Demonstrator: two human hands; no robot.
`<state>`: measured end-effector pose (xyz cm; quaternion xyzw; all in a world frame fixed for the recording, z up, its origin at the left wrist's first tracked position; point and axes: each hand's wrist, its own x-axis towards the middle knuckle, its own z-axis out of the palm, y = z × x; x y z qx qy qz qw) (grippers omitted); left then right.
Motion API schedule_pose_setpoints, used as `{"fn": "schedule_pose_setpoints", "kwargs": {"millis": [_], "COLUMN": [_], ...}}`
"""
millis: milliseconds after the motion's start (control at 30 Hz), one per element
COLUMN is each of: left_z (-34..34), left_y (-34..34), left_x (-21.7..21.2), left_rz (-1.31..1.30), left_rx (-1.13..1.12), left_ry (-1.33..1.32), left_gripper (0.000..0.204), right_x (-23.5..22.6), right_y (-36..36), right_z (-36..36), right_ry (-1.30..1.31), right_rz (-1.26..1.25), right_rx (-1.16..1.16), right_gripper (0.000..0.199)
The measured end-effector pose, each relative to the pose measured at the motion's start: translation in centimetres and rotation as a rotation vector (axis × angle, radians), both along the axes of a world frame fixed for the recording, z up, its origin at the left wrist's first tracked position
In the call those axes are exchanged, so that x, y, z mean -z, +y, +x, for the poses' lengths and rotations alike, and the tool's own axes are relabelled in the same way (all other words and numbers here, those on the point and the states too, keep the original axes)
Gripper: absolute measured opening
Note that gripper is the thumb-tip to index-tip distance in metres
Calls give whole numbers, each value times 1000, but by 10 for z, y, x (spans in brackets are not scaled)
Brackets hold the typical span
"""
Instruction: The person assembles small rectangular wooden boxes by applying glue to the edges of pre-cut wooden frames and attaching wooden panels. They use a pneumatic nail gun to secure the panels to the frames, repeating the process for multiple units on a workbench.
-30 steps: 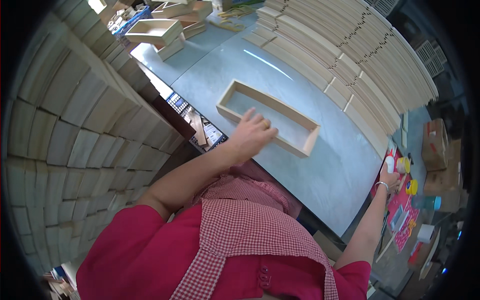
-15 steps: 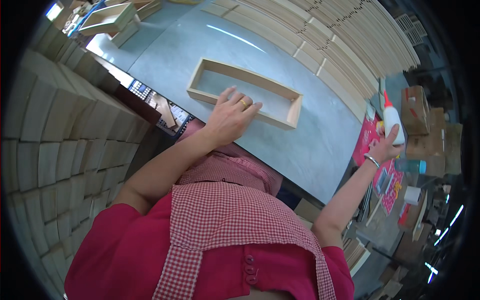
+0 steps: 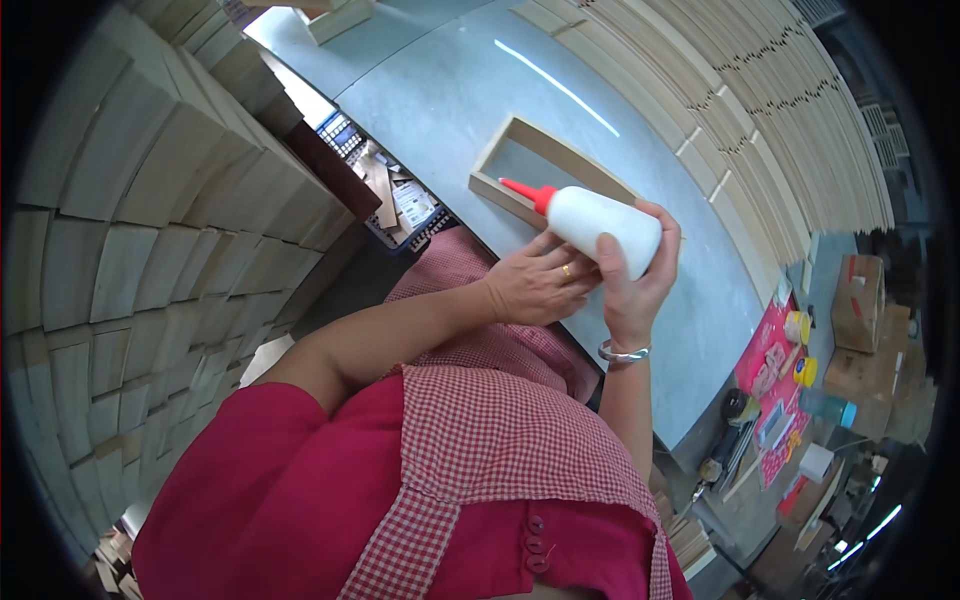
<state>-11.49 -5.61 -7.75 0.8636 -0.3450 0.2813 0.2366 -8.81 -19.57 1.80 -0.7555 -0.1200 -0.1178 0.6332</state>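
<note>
No text, label, number or sign can be read.

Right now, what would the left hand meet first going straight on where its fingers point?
Most likely the right hand, which holds the white red-tipped bottle; depth is unclear, so they may already touch.

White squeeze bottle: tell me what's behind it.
Behind the white squeeze bottle lies a rectangular wooden frame on the grey tabletop; its left end and part of its far side show. The bottle and right hand hide most of its right end.
</note>
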Motion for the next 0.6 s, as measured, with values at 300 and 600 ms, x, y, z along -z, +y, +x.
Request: {"fn": "schedule_pose_setpoints", "kwargs": {"millis": [300, 600], "left_z": [-1, 2], "left_y": [4, 3], "left_x": [5, 6], "left_rz": [5, -19], "left_rx": [43, 49], "left_ry": [-26, -52], "left_gripper": [20, 19], "right_x": [5, 1], "right_y": [30, 35], "right_z": [18, 26], "right_ry": [14, -77], "right_rz": [-31, -118], "right_rx": [-97, -107], "right_gripper": [60, 58]}}
